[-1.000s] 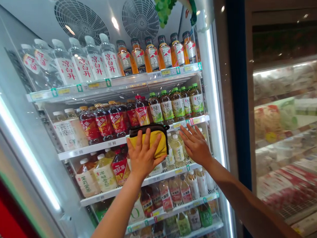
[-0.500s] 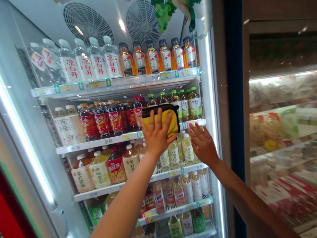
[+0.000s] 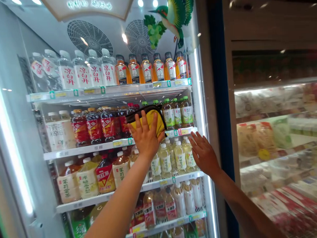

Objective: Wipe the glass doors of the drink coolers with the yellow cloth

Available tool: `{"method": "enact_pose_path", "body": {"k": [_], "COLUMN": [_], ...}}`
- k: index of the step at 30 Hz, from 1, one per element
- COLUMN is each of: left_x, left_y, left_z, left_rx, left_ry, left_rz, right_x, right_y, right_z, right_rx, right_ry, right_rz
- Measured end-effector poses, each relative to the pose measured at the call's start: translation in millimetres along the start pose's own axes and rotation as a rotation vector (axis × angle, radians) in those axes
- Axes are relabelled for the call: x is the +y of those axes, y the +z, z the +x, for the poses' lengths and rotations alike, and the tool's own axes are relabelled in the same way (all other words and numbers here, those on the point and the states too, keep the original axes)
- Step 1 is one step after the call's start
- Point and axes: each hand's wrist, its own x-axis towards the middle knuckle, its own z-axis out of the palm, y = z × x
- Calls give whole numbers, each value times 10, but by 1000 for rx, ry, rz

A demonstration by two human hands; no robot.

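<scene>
My left hand lies with its fingers spread on a yellow cloth with a dark edge. The cloth is folded and pressed against the glass door of a drinks cooler, in front of the second shelf. A dark fold sticks out above the fingertips. To its right, my right hand holds nothing, fingers stretched up and left near the door's right side. Whether it touches the glass I cannot tell. Behind the hands stand green-capped tea bottles and pale yellow drink bottles, partly covered by the left hand and arm.
Water bottles and amber drink bottles line the top shelf. A bright light strip runs down the left side. A bird sticker is at the upper right. Another lit refrigerator stands to the right, beyond a dark blue post.
The view has tilted up and turned right, so the shelves appear lower and farther left. Against the bottles, my left hand and the cloth have shifted slightly up and left; my right hand sits farther right.
</scene>
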Motion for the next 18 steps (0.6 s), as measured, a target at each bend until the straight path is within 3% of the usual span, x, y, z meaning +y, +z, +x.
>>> {"method": "enact_pose_path", "body": {"k": [2,4,7,8,10,13,16,18], "left_x": [172,222,78,2,-125,-109,215,501], "left_y": [51,49,-24,-51,-82,-41,84,177], "left_z": [13,-127,-435,-507,-541,-286,115,272], "left_rx": [-19,-53,-127,-138,-125,-51,9,-1], "left_ry": [93,237,463,481,420,235,118,125], "left_rz": [-7,-2,-4,-6,-14,-42,-84,-101], "right_x": [45,79,119,134,174,265,366,419], "right_y": [-12,-18,-28,-34,-51,-86,-122,-141], "right_z": [-1,-19,-70,-88,-118,-135,-122,-111], "right_rx": [7,18,21,13,-8,-15,5,19], "right_ry": [12,18,27,28,28,34,68,89], "right_rz": [-3,7,11,9,5,2,-10,-16]}}
